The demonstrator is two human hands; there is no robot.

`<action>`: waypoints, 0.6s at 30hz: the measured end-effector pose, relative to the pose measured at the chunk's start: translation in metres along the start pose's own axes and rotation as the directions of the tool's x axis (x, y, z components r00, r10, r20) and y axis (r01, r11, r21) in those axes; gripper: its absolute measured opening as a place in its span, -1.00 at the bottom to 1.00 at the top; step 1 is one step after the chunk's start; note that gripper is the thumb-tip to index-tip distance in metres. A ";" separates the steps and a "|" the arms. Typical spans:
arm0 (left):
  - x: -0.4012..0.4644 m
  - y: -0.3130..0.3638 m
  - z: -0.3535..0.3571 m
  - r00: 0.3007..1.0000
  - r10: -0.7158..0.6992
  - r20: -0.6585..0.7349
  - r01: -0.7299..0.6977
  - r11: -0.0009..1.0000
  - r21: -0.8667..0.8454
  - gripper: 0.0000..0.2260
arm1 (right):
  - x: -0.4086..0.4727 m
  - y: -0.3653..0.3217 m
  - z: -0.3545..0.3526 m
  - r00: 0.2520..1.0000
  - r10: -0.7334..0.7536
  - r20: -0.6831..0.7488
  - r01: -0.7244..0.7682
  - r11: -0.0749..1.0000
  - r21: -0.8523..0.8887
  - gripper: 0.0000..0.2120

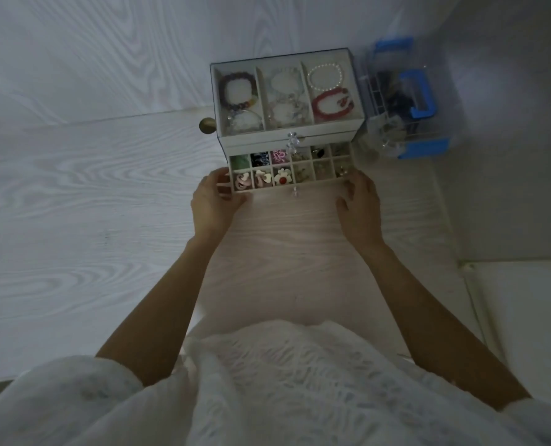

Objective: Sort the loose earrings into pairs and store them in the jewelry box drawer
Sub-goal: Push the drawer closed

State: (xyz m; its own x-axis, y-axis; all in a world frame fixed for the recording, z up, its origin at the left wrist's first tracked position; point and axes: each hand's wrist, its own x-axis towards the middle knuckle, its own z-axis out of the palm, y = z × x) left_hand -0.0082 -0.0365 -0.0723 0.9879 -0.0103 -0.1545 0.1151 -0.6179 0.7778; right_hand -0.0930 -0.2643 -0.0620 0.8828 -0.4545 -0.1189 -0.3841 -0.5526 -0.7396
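Note:
A jewelry box (332,132) with a glass lid stands at the back of the wooden table, with bracelets under the lid. Its lower drawer (324,185) is pulled out, split into small compartments holding earrings: a white flower (283,177), heart shapes (263,178), a pink piece (279,156), a green piece (240,161). My left hand (214,201) grips the drawer's front left corner, fingers curled round its edge. My right hand (361,201) holds the front right corner, fingertips on the rim and thumb below it.
A clear organiser with blue handles (409,101) and small items stands right of the box. A brass knob (207,125) sits at the box's left. Bare wooden tabletop (287,252) stretches between me and the drawer. A wall rises on the right.

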 end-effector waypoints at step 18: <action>0.047 0.019 0.006 0.992 -0.070 -0.105 0.051 0.983 -0.177 -0.61 | 0.046 -0.040 0.028 0.979 0.197 0.057 -0.204 0.963 0.175 -0.53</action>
State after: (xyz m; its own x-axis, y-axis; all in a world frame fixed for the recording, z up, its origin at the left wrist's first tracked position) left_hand 0.0393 -0.0533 -0.0688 0.9828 0.1160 -0.1435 0.1815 -0.4685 0.8646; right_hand -0.0292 -0.2433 -0.0560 0.8036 -0.5140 -0.3001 -0.5029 -0.3168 -0.8042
